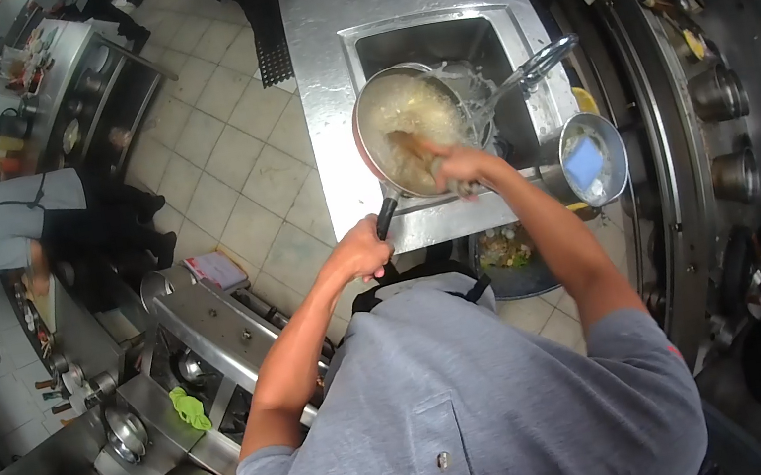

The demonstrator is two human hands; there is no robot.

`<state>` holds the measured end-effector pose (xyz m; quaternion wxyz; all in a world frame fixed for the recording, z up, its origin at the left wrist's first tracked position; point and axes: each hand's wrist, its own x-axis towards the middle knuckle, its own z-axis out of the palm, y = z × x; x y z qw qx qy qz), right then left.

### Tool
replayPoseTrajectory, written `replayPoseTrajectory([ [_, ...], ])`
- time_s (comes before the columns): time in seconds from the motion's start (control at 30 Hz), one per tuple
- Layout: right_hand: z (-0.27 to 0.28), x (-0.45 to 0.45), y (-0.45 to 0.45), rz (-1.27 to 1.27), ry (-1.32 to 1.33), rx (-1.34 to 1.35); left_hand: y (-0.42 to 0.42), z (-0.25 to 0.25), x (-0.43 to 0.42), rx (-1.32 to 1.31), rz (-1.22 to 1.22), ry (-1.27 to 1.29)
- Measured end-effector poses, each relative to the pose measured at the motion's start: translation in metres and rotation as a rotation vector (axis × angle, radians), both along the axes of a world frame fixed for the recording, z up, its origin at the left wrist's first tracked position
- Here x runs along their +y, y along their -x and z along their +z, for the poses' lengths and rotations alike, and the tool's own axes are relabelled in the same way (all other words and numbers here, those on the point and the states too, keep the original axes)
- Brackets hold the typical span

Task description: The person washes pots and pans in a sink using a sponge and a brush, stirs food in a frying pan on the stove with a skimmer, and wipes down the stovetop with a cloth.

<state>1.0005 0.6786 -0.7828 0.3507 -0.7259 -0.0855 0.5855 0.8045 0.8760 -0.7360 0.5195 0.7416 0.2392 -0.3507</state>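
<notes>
My left hand (364, 249) is closed round the black handle of a frying pan (373, 163), low in the view's middle. The pan rests over the sink (492, 33) and its near-left rim, with cloudy, foamy liquid inside. My right hand (467, 168) reaches into the pan, fingers closed on a brown object (407, 144) smeared by motion; its kind cannot be made out. Right of the pan, a metal faucet (544, 61) extends over the sink, with water splashing beneath it.
A metal pot (616, 160) with a blue sponge (583, 161) stands right of the sink. Below the counter, a dark bin (521, 284) holds food scraps. At left, another person (43, 203) works at a counter. A green cloth (190, 408) lies at lower left.
</notes>
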Motion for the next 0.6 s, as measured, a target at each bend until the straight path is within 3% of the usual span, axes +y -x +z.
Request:
replayPoseTrajectory([
  [0.03, -0.004, 0.007, -0.002, -0.176, -0.030, 0.052, -0.003, 0.002, -0.001, 0.009, 0.010, 0.023],
  [0.07, 0.004, 0.006, 0.010, -0.176, -0.023, 0.052, -0.003, 0.003, -0.002, 0.022, 0.021, 0.043],
  [0.13, 0.024, 0.009, 0.028, -0.044, -0.128, 0.201, -0.007, 0.002, 0.001, 0.024, 0.023, 0.018],
  [0.2, 0.013, -0.005, 0.018, 0.018, -0.113, 0.133, 0.003, -0.003, -0.002, 0.020, 0.005, -0.005],
  [0.3, -0.008, -0.006, 0.004, -0.233, -0.064, 0.131, 0.000, 0.000, -0.004, -0.002, 0.008, 0.042],
  [0.43, 0.013, -0.021, 0.015, 0.016, -0.049, 0.220, 0.000, 0.002, -0.001, 0.016, 0.005, 0.013],
  [0.53, -0.014, -0.012, 0.007, -0.260, -0.009, 0.121, -0.001, -0.001, -0.003, 0.011, 0.006, 0.030],
  [0.6, -0.026, -0.014, 0.020, -0.076, -0.078, 0.020, -0.003, 0.005, -0.001, 0.010, -0.003, 0.016],
])
